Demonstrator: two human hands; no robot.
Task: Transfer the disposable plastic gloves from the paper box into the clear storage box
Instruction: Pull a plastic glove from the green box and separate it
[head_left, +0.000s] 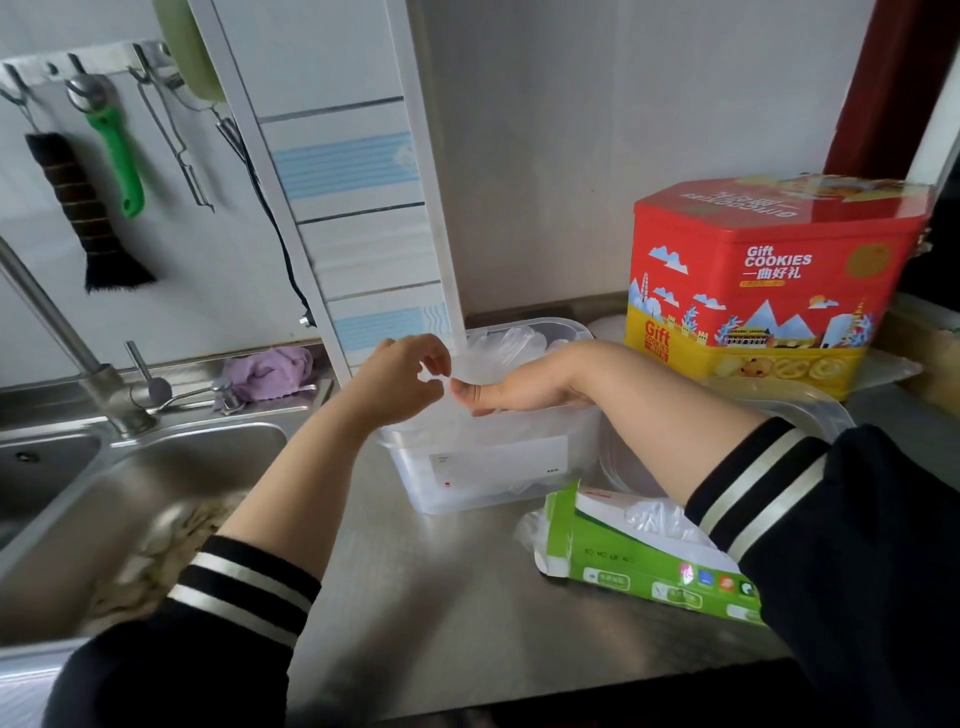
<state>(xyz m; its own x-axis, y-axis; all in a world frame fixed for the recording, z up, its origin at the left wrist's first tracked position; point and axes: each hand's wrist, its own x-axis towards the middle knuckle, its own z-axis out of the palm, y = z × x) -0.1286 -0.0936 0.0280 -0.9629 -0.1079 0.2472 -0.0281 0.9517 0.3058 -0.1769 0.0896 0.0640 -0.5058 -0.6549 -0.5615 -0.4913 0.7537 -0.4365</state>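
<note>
Fingers of the left hand (397, 379) curl loosely at the left rim of the clear storage box (498, 462), seeming to pinch thin film, though that is hard to tell. Reaching into the box, the right hand (511, 397) has its fingers hidden among the plastic gloves (501, 345), so its grip cannot be judged. Near the steel counter (441, 597) front edge lies the green paper box (639, 556), gloves spilling out. Rightward, at the back, stands a red cookie tin (769, 280).

right hand's fingers (483, 410) hidden inside clear storage box (493, 467), grip unclear
</note>
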